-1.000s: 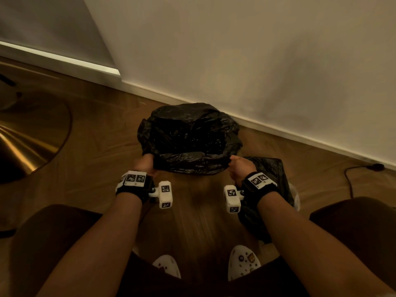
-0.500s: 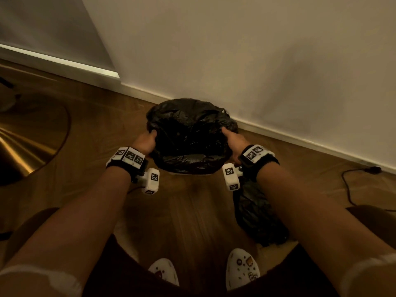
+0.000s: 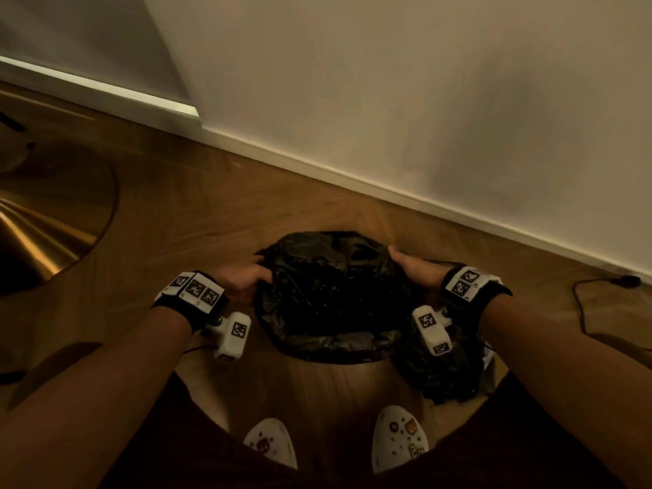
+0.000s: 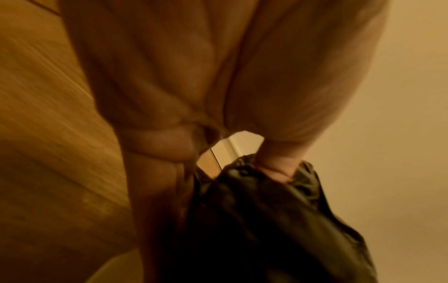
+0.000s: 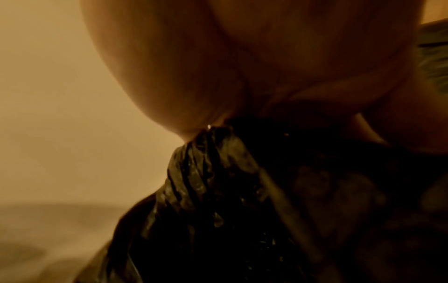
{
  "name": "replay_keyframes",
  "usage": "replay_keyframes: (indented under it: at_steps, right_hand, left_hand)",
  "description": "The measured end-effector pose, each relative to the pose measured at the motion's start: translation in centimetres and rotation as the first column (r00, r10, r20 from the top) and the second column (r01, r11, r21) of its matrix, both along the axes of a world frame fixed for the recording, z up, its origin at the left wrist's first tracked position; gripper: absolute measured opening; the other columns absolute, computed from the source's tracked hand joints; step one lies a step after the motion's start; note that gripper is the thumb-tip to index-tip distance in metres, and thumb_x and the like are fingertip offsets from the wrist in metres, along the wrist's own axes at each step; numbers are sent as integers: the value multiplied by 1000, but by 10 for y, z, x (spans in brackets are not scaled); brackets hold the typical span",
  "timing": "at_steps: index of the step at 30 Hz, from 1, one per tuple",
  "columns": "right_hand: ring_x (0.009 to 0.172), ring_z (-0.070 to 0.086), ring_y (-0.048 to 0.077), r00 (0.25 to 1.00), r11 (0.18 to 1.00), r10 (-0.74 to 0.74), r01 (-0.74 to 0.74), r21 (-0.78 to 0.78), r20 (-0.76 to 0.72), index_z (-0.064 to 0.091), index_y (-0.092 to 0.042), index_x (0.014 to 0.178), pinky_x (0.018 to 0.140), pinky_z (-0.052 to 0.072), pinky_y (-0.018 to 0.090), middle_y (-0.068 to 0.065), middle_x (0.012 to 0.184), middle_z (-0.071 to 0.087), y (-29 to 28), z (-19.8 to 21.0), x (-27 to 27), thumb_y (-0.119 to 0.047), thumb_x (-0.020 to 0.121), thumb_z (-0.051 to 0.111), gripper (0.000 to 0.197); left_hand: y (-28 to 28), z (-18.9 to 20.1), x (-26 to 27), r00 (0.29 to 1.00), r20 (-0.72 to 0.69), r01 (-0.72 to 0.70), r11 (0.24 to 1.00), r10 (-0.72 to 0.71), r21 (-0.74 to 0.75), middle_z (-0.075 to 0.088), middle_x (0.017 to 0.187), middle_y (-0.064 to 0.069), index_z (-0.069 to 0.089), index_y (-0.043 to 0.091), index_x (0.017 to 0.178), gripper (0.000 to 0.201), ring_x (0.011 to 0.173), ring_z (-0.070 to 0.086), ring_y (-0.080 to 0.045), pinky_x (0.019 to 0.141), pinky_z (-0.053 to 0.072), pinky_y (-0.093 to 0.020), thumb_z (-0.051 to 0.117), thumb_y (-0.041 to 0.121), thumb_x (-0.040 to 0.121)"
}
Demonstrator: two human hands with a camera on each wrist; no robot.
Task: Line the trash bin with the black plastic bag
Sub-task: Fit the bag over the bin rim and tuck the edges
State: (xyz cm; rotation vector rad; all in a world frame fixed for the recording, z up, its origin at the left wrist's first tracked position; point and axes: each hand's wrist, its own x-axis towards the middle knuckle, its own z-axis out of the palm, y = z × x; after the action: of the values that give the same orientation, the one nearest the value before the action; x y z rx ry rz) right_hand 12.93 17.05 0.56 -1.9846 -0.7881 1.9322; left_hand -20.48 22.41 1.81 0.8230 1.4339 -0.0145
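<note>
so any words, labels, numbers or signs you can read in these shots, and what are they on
No readable words or numbers in any view.
Wrist bands: black-and-white square code markers, patterns only, no text.
White camera blocks: the same kind of markers.
White shoes: small coloured charms, too blurred to read.
Black plastic bag: no print visible.

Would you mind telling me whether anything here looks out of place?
A second crumpled black bag lies loose on the floor under the right hand's wrist, beside the black plastic bag both hands are gripping. Nothing looks spilled or torn.
</note>
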Motion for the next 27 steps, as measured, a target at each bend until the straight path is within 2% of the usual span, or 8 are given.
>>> replay_keyframes:
  at_steps: [4,7,12,14,18,20,23,27]
  right_hand:
    - [116,62,29,962,983,181,-185,1,206,59,-10,132,99,50,40,8,130,62,3,-11,-4,-53,98,44,57]
    - [100,70,29,945,977,189,-209,50,266,65,-10,122,96,55,45,12,116,71,9,-16,-9,-59,89,55,60]
    - [72,69,20,921,930,183,-276,243,345,68,-4,91,68,57,35,16,85,71,14,-19,-20,-45,95,59,42]
    - [74,69,15,935,918,178,-270,290,306,70,-8,95,70,56,33,9,86,72,16,-21,-21,-37,95,61,31]
    - [111,65,21,974,920,137,-192,341,179,59,-15,132,103,49,44,4,123,69,16,-31,-17,-30,94,65,41]
    - [118,62,20,985,921,106,-150,360,140,55,-14,137,108,46,45,4,129,66,15,-33,-21,-26,95,64,45]
    - [122,59,21,994,930,85,-102,354,65,53,-13,139,111,42,43,5,132,63,15,-28,-29,-24,99,57,41]
    - [103,69,21,977,956,166,-193,221,133,73,-15,113,94,52,35,5,110,74,12,-5,-44,-62,94,47,57]
  left_hand:
    - [6,11,10,954,-171,278,941,-246,195,42,145,-8,29,15,151,74,127,46,-31,76,44,-30,54,-8,85]
    - [6,18,17,913,-188,402,880,-363,252,59,122,-19,50,4,135,48,81,56,-23,58,41,-21,49,-8,88]
    - [8,8,28,996,21,-88,990,86,115,52,73,-13,52,2,68,24,63,49,-25,60,40,-27,41,-2,89]
    - [6,11,35,976,127,-186,981,176,63,69,87,-8,66,5,90,23,80,65,-25,76,47,-32,48,20,92]
    - [-4,4,42,992,23,116,965,-125,235,62,125,-3,56,12,129,34,108,58,-22,93,41,-31,51,25,99]
    - [-8,-1,44,986,-7,164,953,-168,256,62,126,-11,55,11,130,33,106,60,-27,90,47,-27,53,17,98]
    - [-14,4,47,993,-38,117,959,-111,257,63,94,-2,57,4,126,29,74,56,-12,54,45,-9,51,5,98]
    - [-19,1,49,995,-61,84,985,-75,154,67,111,-17,64,-2,115,27,86,62,-24,74,46,-28,50,15,100]
